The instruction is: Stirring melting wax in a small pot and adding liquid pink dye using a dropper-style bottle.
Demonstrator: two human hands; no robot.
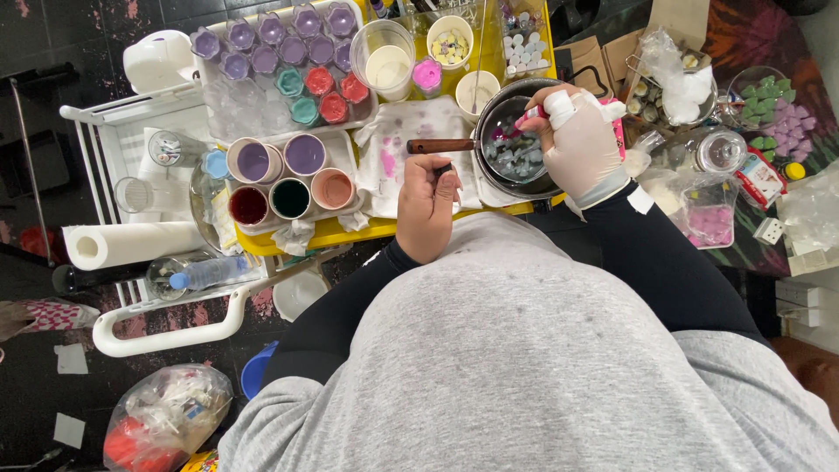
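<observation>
At the bench's left end, cups [288, 179] hold purple, maroon, green and pink liquid. The left hand [426, 205], fingers curled shut, grips a dark tool just below the pan's wooden handle [440, 146], which runs left-right. Right of it, the pan [516, 153] holds grey chunks; the gloved right hand [581, 144] pinches a pink tube [530, 116] over it.

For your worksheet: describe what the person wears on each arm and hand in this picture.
Both arms wear long black sleeves. The right hand is covered by a thin white disposable glove reaching the wrist. The left hand is bare, with no glove.
</observation>
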